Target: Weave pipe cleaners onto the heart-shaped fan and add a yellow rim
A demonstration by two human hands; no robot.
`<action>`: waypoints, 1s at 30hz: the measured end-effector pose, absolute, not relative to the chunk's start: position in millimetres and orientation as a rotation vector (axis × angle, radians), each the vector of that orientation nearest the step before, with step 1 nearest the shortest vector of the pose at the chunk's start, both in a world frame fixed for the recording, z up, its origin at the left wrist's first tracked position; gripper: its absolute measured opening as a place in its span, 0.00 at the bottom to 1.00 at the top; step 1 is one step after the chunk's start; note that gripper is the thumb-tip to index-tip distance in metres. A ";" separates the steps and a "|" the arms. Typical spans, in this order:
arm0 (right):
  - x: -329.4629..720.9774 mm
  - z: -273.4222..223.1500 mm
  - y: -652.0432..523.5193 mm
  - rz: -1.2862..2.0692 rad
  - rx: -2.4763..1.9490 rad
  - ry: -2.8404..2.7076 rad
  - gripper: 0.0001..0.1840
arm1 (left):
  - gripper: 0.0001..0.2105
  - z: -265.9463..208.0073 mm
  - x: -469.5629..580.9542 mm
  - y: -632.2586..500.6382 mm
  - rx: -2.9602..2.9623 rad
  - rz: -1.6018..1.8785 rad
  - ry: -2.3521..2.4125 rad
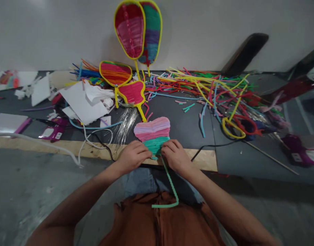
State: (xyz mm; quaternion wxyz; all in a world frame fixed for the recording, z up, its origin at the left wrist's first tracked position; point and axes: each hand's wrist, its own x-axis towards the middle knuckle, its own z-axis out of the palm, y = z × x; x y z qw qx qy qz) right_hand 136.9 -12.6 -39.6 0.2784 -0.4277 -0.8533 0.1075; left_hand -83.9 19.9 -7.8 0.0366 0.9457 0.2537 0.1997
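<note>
A fan-shaped panel of pipe cleaners (152, 129), banded pink, lilac and teal, lies at the table's front edge between my hands. My left hand (135, 154) is closed at its lower left side, fingertips on the teal rows. At the lower right, my right hand (175, 155) pinches the teal part where a long green pipe cleaner (170, 179) comes out. That pipe cleaner hangs toward my lap and bends sharply left at its end. Just beyond the panel lies a finished-looking pink fan with a yellow rim (132, 93), its handle pointing at the panel.
Two yellow-rimmed fans (130, 30) lean against the wall. Loose pipe cleaners (187, 82) are heaped at the back right, near scissors with yellow and red handles (234, 128). White paper scraps (85, 102), thin clear strips (126, 123) and a white cable (51, 145) lie to the left.
</note>
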 end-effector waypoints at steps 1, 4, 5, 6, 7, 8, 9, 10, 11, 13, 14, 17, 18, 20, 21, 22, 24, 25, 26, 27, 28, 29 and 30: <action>136.8 -39.5 -12.4 0.286 -1.145 -2.285 0.06 | 0.05 -9.4 -83.7 17.7 2.925 0.644 0.780; 136.5 -40.3 -12.0 0.288 -1.148 -2.281 0.06 | 0.05 -12.6 -82.7 13.8 2.985 0.662 0.801; 136.4 -40.8 -12.0 0.291 -1.149 -2.280 0.06 | 0.05 -13.1 -82.3 13.0 2.995 0.658 0.812; 136.3 -41.3 -12.0 0.294 -1.149 -2.281 0.06 | 0.05 -13.5 -81.9 12.0 3.001 0.656 0.827; 136.3 -41.8 -12.0 0.294 -1.147 -2.281 0.07 | 0.05 -13.7 -81.5 10.8 3.004 0.658 0.844; 136.3 -42.0 -12.1 0.291 -1.145 -2.281 0.07 | 0.05 -13.8 -80.9 9.1 3.004 0.668 0.867; 136.4 -42.1 -12.2 0.285 -1.142 -2.282 0.07 | 0.05 -14.0 -80.2 6.8 3.004 0.677 0.895; 136.4 -41.9 -12.3 0.279 -1.142 -2.282 0.07 | 0.05 -14.1 -79.3 4.0 3.005 0.682 0.928; 136.5 -41.6 -12.4 0.276 -1.144 -2.282 0.06 | 0.06 -14.2 -78.2 0.7 3.008 0.684 0.964; 136.6 -40.9 -12.5 0.280 -1.154 -2.283 0.06 | 0.06 -14.6 -75.6 -6.5 3.021 0.662 1.019; 136.7 -40.5 -12.5 0.288 -1.161 -2.286 0.06 | 0.06 -14.8 -74.4 -9.8 3.028 0.647 1.041; 136.9 -39.8 -12.4 0.311 -1.170 -2.297 0.08 | 0.06 -15.5 -73.2 -16.1 3.020 0.611 1.072; 136.9 -39.7 -12.3 0.313 -1.168 -2.298 0.08 | 0.06 -15.9 -73.9 -16.8 3.007 0.605 1.068; 136.9 -39.5 -12.1 0.312 -1.161 -2.296 0.07 | 0.07 -16.6 -77.0 -16.6 2.974 0.609 1.048; 136.8 -39.4 -11.9 0.310 -1.158 -2.292 0.07 | 0.08 -17.1 -78.9 -16.2 2.955 0.630 1.041; 136.8 -39.3 -11.7 0.308 -1.156 -2.290 0.07 | 0.08 -17.5 -80.8 -15.9 2.935 0.661 1.041; 136.7 -39.1 -11.3 0.302 -1.148 -2.286 0.06 | 0.08 -18.4 -83.6 -15.9 2.892 0.737 1.066; 136.7 -39.1 -11.1 0.296 -1.141 -2.287 0.05 | 0.08 -18.9 -84.4 -16.2 2.872 0.769 1.088; 136.7 -39.0 -11.1 0.291 -1.134 -2.289 0.05 | 0.07 -19.6 -84.8 -16.7 2.856 0.791 1.109; 136.8 -39.0 -11.1 0.287 -1.130 -2.291 0.05 | 0.07 -20.5 -84.9 -17.2 2.847 0.807 1.124; 136.8 -39.0 -11.2 0.283 -1.130 -2.290 0.04 | 0.08 -21.5 -84.8 -17.7 2.846 0.817 1.131; 136.9 -39.0 -11.4 0.282 -1.133 -2.289 0.05 | 0.08 -22.7 -84.7 -18.0 2.851 0.824 1.127; 137.0 -39.0 -11.5 0.285 -1.135 -2.289 0.05 | 0.08 -23.8 -84.6 -18.2 2.858 0.823 1.114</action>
